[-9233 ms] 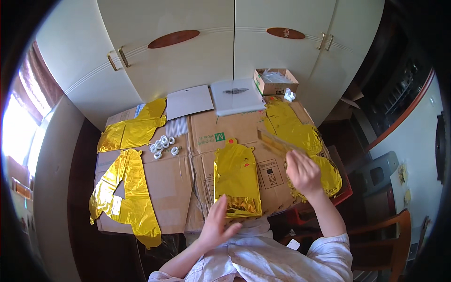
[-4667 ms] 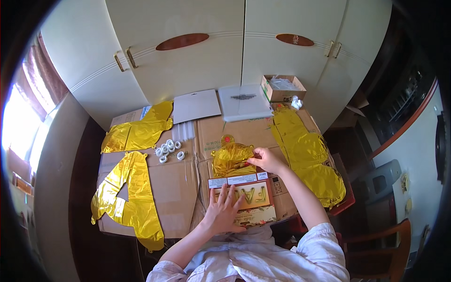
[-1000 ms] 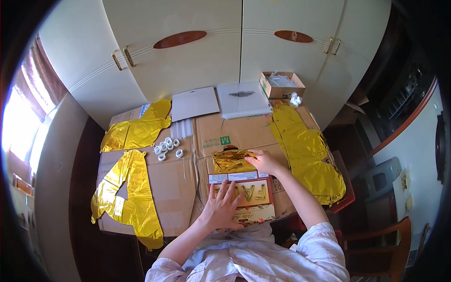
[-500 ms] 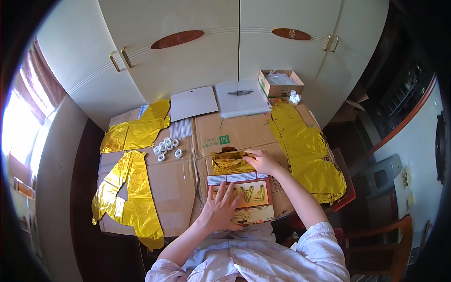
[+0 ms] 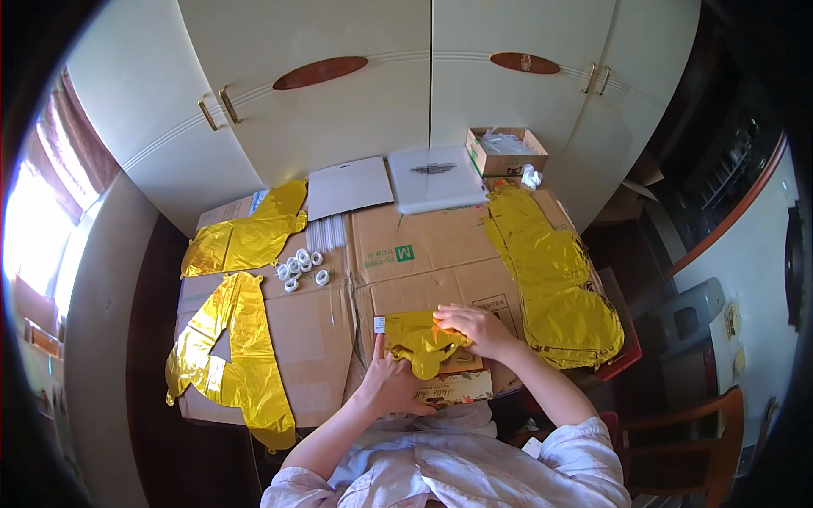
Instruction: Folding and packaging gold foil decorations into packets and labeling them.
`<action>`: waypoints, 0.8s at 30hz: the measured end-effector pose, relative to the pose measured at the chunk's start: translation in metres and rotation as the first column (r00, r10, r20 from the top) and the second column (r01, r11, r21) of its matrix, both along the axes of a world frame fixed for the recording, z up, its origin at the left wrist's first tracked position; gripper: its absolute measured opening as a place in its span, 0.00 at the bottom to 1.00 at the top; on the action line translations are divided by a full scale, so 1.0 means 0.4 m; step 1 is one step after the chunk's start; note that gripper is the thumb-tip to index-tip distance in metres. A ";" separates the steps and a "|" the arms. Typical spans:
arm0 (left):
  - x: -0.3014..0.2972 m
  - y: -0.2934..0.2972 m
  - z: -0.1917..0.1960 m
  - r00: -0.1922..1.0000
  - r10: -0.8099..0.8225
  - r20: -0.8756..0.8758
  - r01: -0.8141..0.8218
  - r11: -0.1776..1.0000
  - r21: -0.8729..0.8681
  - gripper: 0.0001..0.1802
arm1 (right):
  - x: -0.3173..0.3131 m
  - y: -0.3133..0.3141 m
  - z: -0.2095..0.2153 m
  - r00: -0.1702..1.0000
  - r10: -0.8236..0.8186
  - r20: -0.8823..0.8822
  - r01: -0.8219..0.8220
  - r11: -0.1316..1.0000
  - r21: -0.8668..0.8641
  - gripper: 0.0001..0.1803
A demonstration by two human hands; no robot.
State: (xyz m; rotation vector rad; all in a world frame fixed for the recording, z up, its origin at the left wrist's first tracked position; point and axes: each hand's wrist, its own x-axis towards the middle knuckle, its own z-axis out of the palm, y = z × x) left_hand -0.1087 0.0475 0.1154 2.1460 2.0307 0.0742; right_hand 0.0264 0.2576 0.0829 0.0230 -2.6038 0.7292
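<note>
Pressing down near the front edge of the table, the left hand (image 5: pixel 391 383) lies flat with fingers spread, its fingertips on the lower edge of a crumpled gold foil balloon (image 5: pixel 421 340) and its palm over a flat printed package (image 5: pixel 453 385) beneath. The right hand (image 5: pixel 476 328) rests on the balloon's right side, fingers curled and pinching the foil along its upper edge. The balloon sits folded into a small bundle on the flattened cardboard (image 5: pixel 423 262) that covers the table, just in front of the person. Well to the right lies a long gold foil balloon (image 5: pixel 555 279), and two more gold foil shapes (image 5: pixel 233 347) lie at the left. A cluster of small white rings (image 5: pixel 301 268) sits between them, near two white flat boxes (image 5: pixel 436 176) and a small open cardboard box (image 5: pixel 506 151).
</note>
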 end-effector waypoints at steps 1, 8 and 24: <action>-0.001 0.000 -0.001 1.000 -0.019 0.007 0.018 0.998 0.058 0.52 | 0.007 -0.007 -0.012 1.000 -0.005 -0.016 0.005 0.999 0.033 0.17; -0.003 0.000 -0.014 1.000 -0.010 -0.030 0.011 0.999 0.043 0.52 | 0.018 -0.012 -0.029 0.999 0.032 0.007 -0.033 0.991 0.133 0.13; -0.007 -0.012 -0.032 1.000 -0.008 -0.005 0.008 0.990 0.138 0.53 | 0.024 -0.020 -0.020 0.997 0.061 0.054 -0.070 0.980 0.184 0.20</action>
